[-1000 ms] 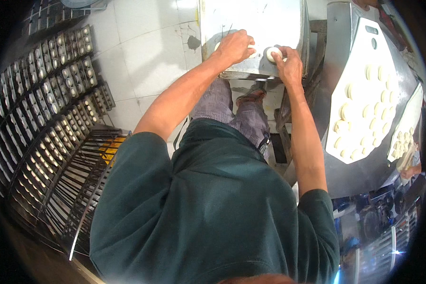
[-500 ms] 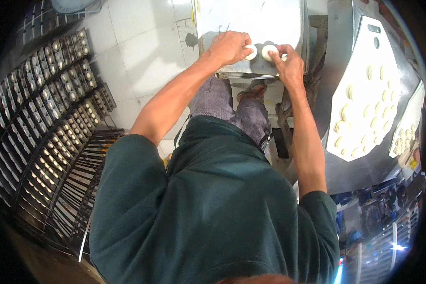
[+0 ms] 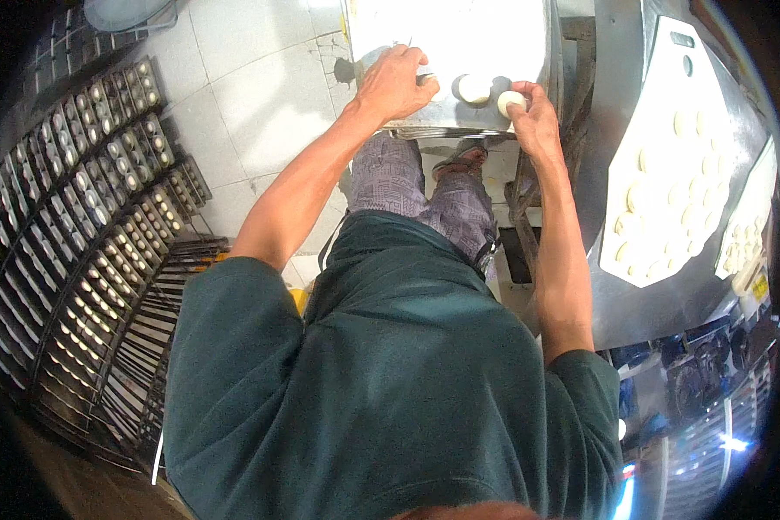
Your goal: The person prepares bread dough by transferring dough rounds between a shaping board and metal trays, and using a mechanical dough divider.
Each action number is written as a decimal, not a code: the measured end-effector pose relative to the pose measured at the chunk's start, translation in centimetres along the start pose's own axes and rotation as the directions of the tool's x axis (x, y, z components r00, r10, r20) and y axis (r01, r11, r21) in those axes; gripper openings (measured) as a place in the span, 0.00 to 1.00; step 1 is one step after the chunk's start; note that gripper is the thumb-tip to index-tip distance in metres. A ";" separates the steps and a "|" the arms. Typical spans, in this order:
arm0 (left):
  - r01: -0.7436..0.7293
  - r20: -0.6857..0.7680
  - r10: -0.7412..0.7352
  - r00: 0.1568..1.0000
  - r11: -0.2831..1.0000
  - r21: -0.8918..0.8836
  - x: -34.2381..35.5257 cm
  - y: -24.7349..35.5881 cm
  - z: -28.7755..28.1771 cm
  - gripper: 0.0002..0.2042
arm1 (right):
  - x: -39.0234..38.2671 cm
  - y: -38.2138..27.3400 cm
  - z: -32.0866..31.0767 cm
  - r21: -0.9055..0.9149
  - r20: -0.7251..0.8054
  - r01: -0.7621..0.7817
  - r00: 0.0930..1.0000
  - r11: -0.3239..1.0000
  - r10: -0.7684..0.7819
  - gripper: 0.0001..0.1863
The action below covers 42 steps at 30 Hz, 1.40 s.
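Observation:
My left hand (image 3: 394, 82) is closed around a pale dough round, mostly hidden by the fingers, near the left side of a metal baking sheet (image 3: 451, 35) on what looks like a stack of sheets. Between my hands a single dough round (image 3: 473, 88) lies on the sheet. At the sheet's lower right, my right hand (image 3: 533, 117) pinches another white dough round (image 3: 510, 102) between thumb and fingers.
A white board (image 3: 670, 87) with several dough rounds lies on a steel table (image 3: 650, 321) at my right, a smaller dough-laden board (image 3: 745, 225) beyond it. Dark racks of filled trays (image 3: 87, 208) stand at my left on the tiled floor (image 3: 251, 104).
Both hands have shifted apart, my left hand leftward, my right hand slightly right. The middle dough round now lies free between them, farther from the right fingers.

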<state>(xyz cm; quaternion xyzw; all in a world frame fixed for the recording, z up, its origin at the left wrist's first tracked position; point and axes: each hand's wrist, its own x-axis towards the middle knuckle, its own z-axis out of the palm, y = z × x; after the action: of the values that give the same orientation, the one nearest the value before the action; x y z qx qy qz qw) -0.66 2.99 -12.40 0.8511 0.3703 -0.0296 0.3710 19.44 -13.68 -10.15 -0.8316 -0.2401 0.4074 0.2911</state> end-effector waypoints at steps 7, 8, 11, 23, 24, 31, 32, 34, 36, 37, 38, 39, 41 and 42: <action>0.084 0.157 -0.044 0.987 0.962 -0.259 0.5 1.1 -1.1 0.20 | 0.9 2.6 0.6 -0.270 -0.100 0.297 0.937 0.916 -0.334 0.23; 0.074 0.175 -0.028 0.984 0.964 -0.257 0.6 1.1 -1.2 0.20 | 0.9 3.1 0.8 -0.335 -0.141 0.354 0.898 0.873 -0.418 0.23; 0.069 0.202 -0.011 0.979 0.957 -0.283 0.8 1.0 -1.1 0.22 | 0.3 3.8 1.1 -0.429 -0.127 0.495 0.795 0.755 -0.594 0.28; 0.095 0.130 -0.033 0.991 0.854 -0.512 0.8 0.9 0.1 0.24 | -2.3 4.4 3.2 -0.642 0.112 0.426 0.875 0.637 -0.471 0.42; 0.057 0.094 -0.015 0.996 0.878 -0.475 1.2 0.9 -0.5 0.23 | -2.2 4.2 3.1 -0.623 0.091 0.430 0.869 0.653 -0.486 0.41; 0.186 0.053 -0.183 0.982 0.862 -0.471 1.7 -4.0 -3.9 0.21 | -4.7 4.4 0.4 -0.391 -0.158 0.481 0.805 0.785 -0.572 0.33; 0.209 0.065 -0.210 0.976 0.795 -0.570 1.5 -5.0 -3.6 0.21 | -5.0 4.6 0.4 -0.371 -0.174 0.481 0.804 0.794 -0.568 0.32; 0.166 0.002 -0.200 0.980 0.811 -0.561 1.2 -6.9 -2.4 0.21 | -5.9 5.0 0.6 -0.341 -0.164 0.449 0.837 0.826 -0.522 0.30; 0.138 -0.052 -0.187 0.981 0.860 -0.491 1.2 -7.2 -1.8 0.20 | -6.8 5.3 0.9 -0.320 -0.161 0.431 0.853 0.844 -0.497 0.28; 0.131 -0.073 -0.178 0.981 0.897 -0.423 1.2 -6.7 -1.7 0.20 | -7.2 5.4 1.1 -0.308 -0.148 0.414 0.869 0.857 -0.473 0.28; 0.125 -0.094 -0.167 0.981 0.928 -0.352 1.3 -6.4 -1.8 0.20 | -7.5 5.3 1.3 -0.296 -0.134 0.396 0.884 0.869 -0.448 0.28; 0.103 -0.116 -0.148 0.982 0.940 -0.326 1.3 -6.4 -1.7 0.20 | -7.9 5.3 1.4 -0.288 -0.118 0.378 0.898 0.880 -0.425 0.28; 0.063 -0.159 -0.109 0.981 0.960 -0.272 1.3 -6.5 -1.5 0.19 | -8.2 5.4 2.0 -0.303 -0.072 0.407 0.892 0.862 -0.447 0.29; 0.037 -0.196 -0.092 0.976 0.963 -0.268 1.4 -6.0 -1.6 0.20 | -8.3 5.2 2.3 -0.295 -0.055 0.421 0.888 0.857 -0.456 0.29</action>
<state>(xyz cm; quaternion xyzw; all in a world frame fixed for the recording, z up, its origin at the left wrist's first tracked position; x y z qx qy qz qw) -3.96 7.59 -15.32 0.7802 0.4353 0.0962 0.4389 13.80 -22.02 -10.31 -0.8106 -0.4593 0.2409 0.2721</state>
